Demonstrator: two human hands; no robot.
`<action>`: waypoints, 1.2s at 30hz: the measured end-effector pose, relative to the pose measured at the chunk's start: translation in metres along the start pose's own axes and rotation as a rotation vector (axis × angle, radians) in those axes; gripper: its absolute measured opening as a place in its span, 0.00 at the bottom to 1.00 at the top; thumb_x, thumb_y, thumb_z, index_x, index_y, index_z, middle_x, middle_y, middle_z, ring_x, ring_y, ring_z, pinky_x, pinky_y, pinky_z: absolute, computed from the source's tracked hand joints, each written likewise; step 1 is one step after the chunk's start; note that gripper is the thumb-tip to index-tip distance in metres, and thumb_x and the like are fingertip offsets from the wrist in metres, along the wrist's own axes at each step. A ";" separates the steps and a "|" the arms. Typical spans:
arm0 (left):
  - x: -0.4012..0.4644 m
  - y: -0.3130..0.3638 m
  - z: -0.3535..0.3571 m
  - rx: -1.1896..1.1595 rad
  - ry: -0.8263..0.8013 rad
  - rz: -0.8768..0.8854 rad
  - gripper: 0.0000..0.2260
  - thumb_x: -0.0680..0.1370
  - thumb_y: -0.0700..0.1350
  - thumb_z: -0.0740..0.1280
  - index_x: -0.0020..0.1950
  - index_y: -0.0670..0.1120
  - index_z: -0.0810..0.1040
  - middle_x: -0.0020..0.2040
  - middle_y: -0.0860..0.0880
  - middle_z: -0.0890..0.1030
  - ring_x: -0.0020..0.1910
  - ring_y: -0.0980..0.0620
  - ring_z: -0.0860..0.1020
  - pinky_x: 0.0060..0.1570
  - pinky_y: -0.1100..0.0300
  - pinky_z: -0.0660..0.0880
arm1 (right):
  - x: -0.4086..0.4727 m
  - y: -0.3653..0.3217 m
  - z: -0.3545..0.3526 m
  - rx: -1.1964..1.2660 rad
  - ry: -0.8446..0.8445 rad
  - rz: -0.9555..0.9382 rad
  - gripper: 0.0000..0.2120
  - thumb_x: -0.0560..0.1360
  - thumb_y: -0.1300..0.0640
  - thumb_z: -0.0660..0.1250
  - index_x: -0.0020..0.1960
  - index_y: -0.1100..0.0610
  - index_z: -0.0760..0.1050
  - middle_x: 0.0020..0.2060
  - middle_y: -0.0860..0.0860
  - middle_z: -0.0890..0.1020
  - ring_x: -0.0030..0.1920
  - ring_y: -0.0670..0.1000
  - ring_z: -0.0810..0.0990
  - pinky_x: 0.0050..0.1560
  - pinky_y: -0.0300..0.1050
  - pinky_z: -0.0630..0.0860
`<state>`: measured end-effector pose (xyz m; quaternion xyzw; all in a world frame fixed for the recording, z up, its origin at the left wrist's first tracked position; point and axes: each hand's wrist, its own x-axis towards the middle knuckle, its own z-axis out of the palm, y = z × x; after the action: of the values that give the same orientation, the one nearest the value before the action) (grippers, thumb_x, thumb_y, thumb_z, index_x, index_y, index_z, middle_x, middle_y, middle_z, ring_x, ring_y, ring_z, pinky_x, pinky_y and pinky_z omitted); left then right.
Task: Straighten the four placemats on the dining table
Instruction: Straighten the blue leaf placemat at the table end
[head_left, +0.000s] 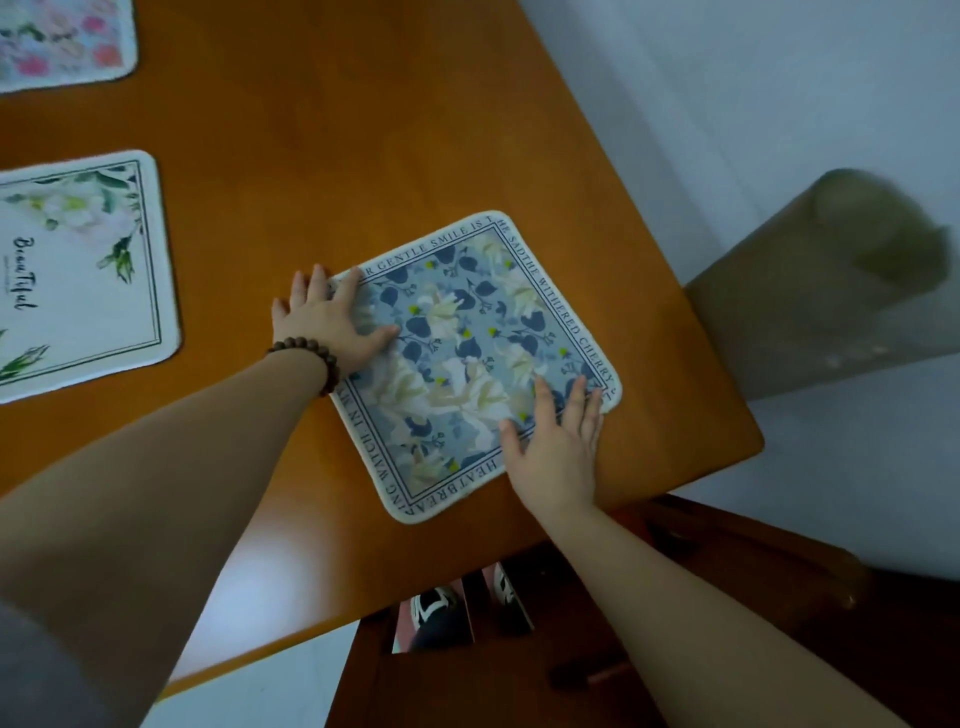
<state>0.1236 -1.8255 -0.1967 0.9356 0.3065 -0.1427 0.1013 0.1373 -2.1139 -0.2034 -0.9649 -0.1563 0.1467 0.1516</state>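
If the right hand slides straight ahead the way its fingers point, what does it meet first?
Probably nothing: the right hand lies on the blue placemat, fingers pointing past its corner over bare table toward the edge.

Left hand (332, 325) flat, fingers spread; right hand (558, 447) flat, palm down.

Blurred chair (810, 291), shoes (441, 613) below

Three placemats on the table (415, 130) — blue floral (467, 364), white "Beautiful" (78, 275), pink floral (62, 41) — two hands
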 end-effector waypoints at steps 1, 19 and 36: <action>-0.004 0.000 0.001 0.006 0.017 0.005 0.42 0.69 0.75 0.53 0.78 0.57 0.46 0.79 0.46 0.47 0.76 0.42 0.46 0.71 0.39 0.50 | 0.001 -0.001 0.000 0.005 0.001 0.002 0.31 0.79 0.41 0.54 0.77 0.51 0.51 0.77 0.60 0.43 0.75 0.59 0.36 0.74 0.57 0.39; -0.166 0.041 0.059 -0.168 0.046 -0.312 0.43 0.69 0.73 0.59 0.77 0.56 0.47 0.79 0.45 0.48 0.76 0.45 0.48 0.72 0.43 0.51 | 0.093 0.053 -0.057 -0.178 -0.244 -0.411 0.27 0.77 0.41 0.58 0.73 0.47 0.59 0.76 0.58 0.49 0.75 0.60 0.42 0.74 0.60 0.44; -0.208 0.096 0.060 -0.201 -0.088 -0.396 0.45 0.67 0.76 0.56 0.77 0.57 0.45 0.78 0.44 0.47 0.76 0.42 0.48 0.70 0.39 0.52 | 0.014 0.094 -0.063 -0.028 -0.322 -0.129 0.37 0.77 0.38 0.58 0.78 0.50 0.44 0.76 0.61 0.42 0.75 0.61 0.39 0.74 0.56 0.45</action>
<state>0.0087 -2.0315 -0.1743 0.8352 0.4922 -0.1693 0.1776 0.1948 -2.2101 -0.1812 -0.9190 -0.2419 0.2871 0.1203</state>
